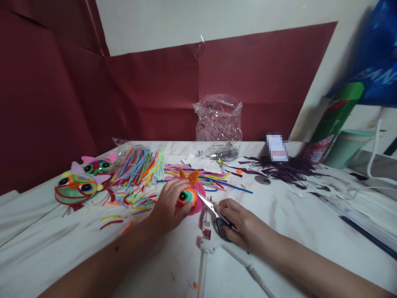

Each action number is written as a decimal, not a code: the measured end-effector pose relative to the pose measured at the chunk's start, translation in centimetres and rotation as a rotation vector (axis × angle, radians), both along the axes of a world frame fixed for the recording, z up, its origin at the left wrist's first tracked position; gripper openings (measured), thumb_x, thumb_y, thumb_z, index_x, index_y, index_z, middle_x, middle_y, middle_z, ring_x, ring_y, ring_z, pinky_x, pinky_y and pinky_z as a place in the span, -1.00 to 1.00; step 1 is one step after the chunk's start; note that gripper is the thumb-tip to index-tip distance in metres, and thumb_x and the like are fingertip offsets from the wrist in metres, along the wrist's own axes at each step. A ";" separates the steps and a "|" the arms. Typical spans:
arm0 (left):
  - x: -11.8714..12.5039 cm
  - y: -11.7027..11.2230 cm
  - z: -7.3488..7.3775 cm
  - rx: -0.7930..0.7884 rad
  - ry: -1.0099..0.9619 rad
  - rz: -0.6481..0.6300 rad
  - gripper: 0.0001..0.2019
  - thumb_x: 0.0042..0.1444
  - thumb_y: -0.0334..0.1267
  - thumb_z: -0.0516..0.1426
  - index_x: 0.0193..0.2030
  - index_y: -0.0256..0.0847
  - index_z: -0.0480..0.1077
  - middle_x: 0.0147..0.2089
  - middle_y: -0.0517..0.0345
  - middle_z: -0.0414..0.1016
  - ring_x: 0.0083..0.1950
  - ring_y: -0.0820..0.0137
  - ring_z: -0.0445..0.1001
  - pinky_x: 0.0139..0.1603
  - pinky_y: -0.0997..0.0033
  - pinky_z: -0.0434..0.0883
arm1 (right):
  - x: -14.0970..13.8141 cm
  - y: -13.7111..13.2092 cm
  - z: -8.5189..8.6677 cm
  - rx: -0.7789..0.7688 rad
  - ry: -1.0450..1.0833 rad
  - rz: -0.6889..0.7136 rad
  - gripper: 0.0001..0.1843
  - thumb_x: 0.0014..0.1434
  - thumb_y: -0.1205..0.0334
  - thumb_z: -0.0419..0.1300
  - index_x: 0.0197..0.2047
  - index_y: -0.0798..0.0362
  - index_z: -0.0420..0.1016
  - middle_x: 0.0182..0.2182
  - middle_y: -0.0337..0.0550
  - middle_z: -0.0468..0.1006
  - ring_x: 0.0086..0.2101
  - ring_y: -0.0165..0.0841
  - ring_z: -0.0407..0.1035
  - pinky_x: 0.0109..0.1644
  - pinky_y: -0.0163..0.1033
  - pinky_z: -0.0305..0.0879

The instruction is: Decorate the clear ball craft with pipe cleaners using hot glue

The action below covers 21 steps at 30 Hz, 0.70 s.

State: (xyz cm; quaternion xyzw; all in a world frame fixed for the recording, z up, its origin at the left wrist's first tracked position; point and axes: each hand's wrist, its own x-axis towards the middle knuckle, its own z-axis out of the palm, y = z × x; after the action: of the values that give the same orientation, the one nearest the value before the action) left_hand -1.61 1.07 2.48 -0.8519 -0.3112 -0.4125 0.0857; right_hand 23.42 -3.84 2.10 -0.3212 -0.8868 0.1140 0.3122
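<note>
My left hand (173, 205) is closed around a round pink fuzzy craft animal (200, 203) with orange ears and a rainbow-ringed black eye. The hand covers much of its left side. My right hand (240, 221) grips black-handled scissors (214, 210) by the finger loops. Their blade tips touch or almost touch the animal's right edge, beside the eye; whether they cut anything is too small to tell. Beneath the scissors and my right hand lies a white glue gun (207, 245), its cord running toward me.
At the left sit two finished-looking animal crafts, one green-mouthed (76, 188), one behind it (99, 166). Colourful pipe cleaners (139, 167) spread across the back. Right are purple strips (288, 171), a metal disc (263, 179), and a green cup (347, 149). A clear plastic bag (218, 120) stands behind.
</note>
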 end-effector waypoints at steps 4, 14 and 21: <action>0.0 0.0 0.0 -0.005 0.004 0.003 -0.62 0.14 -0.24 0.09 0.11 -0.20 0.21 0.08 -0.09 0.41 0.18 0.16 0.30 0.20 0.03 0.26 | 0.0 0.0 0.1 0.000 0.000 -0.003 -0.53 0.07 0.52 0.07 0.07 0.07 0.33 -0.12 0.04 0.38 -0.13 -0.26 0.40 -0.06 -0.19 0.42; -0.1 0.0 0.0 -0.001 0.002 0.004 -0.63 0.13 -0.23 0.08 0.09 -0.19 0.24 0.07 -0.09 0.43 0.16 0.15 0.33 0.18 0.03 0.27 | 0.0 -0.1 0.0 0.004 0.001 0.002 -0.53 0.10 0.51 0.06 0.09 0.08 0.30 -0.12 0.04 0.37 -0.13 -0.26 0.39 -0.05 -0.19 0.42; 0.0 -0.1 0.1 0.005 0.000 0.007 -0.64 0.13 -0.23 0.09 0.07 -0.20 0.25 0.06 -0.09 0.43 0.14 0.16 0.34 0.17 0.04 0.28 | -0.1 0.1 -0.1 -0.011 -0.010 -0.007 -0.52 0.09 0.52 0.05 0.10 0.11 0.29 -0.11 0.05 0.36 -0.12 -0.27 0.39 -0.04 -0.19 0.41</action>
State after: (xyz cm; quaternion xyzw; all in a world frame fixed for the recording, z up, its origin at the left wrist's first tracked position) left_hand -1.61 1.01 2.61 -0.8506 -0.3131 -0.4128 0.0891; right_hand 23.35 -3.72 2.03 -0.3265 -0.8865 0.1163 0.3066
